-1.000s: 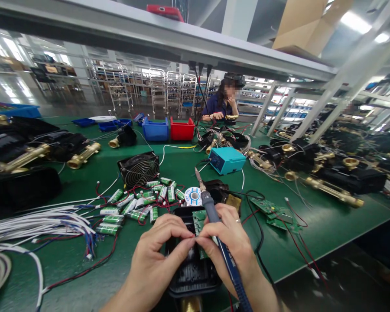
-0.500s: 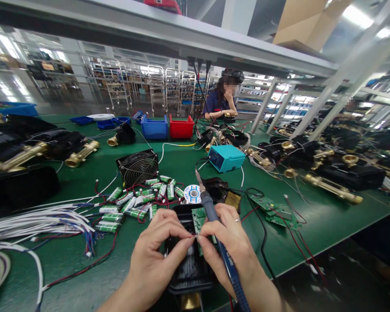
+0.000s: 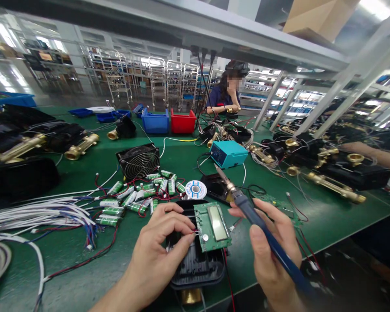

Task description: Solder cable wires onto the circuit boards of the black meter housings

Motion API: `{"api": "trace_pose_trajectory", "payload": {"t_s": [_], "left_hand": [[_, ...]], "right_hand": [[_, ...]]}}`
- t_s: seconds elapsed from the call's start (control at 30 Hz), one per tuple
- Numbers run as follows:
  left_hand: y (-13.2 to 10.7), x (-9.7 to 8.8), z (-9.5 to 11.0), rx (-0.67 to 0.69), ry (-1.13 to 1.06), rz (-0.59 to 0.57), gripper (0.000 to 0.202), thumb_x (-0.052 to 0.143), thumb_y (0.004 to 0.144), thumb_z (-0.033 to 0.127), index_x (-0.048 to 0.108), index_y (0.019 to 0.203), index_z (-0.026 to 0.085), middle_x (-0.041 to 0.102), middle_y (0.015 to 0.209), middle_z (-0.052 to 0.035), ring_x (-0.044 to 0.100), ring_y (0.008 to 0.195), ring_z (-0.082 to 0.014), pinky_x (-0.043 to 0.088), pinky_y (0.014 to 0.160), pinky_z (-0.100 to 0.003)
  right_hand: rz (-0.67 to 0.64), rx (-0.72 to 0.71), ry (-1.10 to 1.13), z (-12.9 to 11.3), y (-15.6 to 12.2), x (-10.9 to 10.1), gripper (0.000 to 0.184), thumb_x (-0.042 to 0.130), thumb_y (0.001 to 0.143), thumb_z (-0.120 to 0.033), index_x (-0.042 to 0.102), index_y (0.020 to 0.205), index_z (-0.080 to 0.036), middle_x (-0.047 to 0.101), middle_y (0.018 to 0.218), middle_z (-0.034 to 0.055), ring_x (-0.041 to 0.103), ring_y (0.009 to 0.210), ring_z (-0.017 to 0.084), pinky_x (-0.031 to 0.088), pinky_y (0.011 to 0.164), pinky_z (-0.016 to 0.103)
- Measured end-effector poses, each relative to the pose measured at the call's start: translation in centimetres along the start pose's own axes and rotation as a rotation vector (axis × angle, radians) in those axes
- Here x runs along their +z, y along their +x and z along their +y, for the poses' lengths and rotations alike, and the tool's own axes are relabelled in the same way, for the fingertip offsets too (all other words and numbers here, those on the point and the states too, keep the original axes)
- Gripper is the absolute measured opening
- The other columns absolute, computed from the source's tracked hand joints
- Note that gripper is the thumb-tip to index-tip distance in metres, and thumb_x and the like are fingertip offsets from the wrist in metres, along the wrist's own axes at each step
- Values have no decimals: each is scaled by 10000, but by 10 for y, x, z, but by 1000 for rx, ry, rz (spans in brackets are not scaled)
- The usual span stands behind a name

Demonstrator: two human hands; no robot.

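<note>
My left hand (image 3: 164, 247) pinches thin wires (image 3: 195, 232) at the left edge of a green circuit board (image 3: 203, 242). The board carries a grey display and lies tilted over a black housing (image 3: 198, 273) with a brass fitting (image 3: 191, 296) at its near end. My right hand (image 3: 273, 247) is wrapped round a blue soldering iron (image 3: 251, 210), whose metal tip points up and left, apart from the board. A roll of solder (image 3: 196, 190) stands behind the housing, beside a black soldering iron stand (image 3: 216, 186).
Green-and-white batteries (image 3: 139, 195) with wires lie left of the roll, before a black fan (image 3: 139, 161). White cables (image 3: 52, 216) spread at the left. A teal soldering station (image 3: 229, 154), blue bin (image 3: 155, 121) and red bin (image 3: 183, 121) stand behind. A person (image 3: 225, 93) sits opposite.
My right hand has drawn away from the wires to the right, carrying the soldering iron. The board's display has come into view. My left hand keeps its pinch.
</note>
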State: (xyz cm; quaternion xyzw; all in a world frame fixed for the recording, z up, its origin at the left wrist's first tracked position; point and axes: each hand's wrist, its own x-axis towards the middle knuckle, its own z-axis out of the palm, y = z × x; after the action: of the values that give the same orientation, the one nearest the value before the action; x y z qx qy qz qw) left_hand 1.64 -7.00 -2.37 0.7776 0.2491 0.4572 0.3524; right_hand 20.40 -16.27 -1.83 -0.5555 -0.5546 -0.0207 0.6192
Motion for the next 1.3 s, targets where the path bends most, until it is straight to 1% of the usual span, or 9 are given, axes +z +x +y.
{"api": "trace_pose_trajectory", "payload": {"t_s": [0.07,0.13,0.23,0.3,0.37,0.43,0.53,1.0,1.3], "left_hand": [[-1,0,0,-18,-2,-8,165,640,855,133,671,723,227,767,800,-16,613,988,-245,483,895,-400],[-1,0,-1,-25,-1,-12,164,638,856,138,672,723,226,773,801,-21,615,1001,-252,495,886,-403],[-1,0,-1,-17,-2,-5,164,642,852,132,669,722,228,773,785,-11,620,987,-243,506,876,-390],[-1,0,-1,-12,-1,1,167,643,848,122,669,724,230,770,778,-2,622,972,-233,509,868,-377],[-1,0,0,-9,1,6,170,643,847,114,668,725,230,769,777,3,624,965,-226,509,867,-370],[0,0,1,2,4,9,173,644,845,111,665,718,227,767,768,3,629,946,-222,510,867,-370],[1,-1,2,19,10,9,177,646,841,112,663,706,224,765,756,-2,640,922,-222,512,860,-371],[2,0,1,26,18,18,182,648,840,112,667,700,227,767,758,3,643,923,-220,515,843,-364],[1,0,1,7,10,18,183,647,843,111,667,702,226,764,769,0,633,945,-220,512,849,-358]], "right_hand": [[93,0,94,1,1,-1,242,563,965,-288,597,1183,-187,780,935,71,772,865,255,592,762,415],[212,-1,157,2,3,-2,201,567,953,-304,642,1084,-170,762,800,43,762,731,242,589,715,423],[373,23,220,2,7,-2,189,582,914,-298,703,927,-153,677,649,3,664,527,181,552,524,341],[453,67,273,0,10,-2,197,604,875,-298,710,801,-148,645,643,6,600,446,151,489,399,288],[490,159,330,-3,13,-1,214,621,843,-304,691,711,-151,631,626,8,560,386,133,430,320,252],[490,239,375,-5,15,-1,229,625,828,-313,665,660,-161,594,554,-10,500,327,111,363,273,213],[465,272,383,-7,16,0,260,629,822,-340,638,625,-171,511,470,-39,442,298,90,311,264,179],[446,320,418,-6,12,1,254,672,792,-329,662,600,-162,561,528,-13,459,333,83,326,272,177],[422,307,437,-7,12,1,240,673,808,-319,673,623,-167,567,523,-15,458,338,83,329,274,173]]}}
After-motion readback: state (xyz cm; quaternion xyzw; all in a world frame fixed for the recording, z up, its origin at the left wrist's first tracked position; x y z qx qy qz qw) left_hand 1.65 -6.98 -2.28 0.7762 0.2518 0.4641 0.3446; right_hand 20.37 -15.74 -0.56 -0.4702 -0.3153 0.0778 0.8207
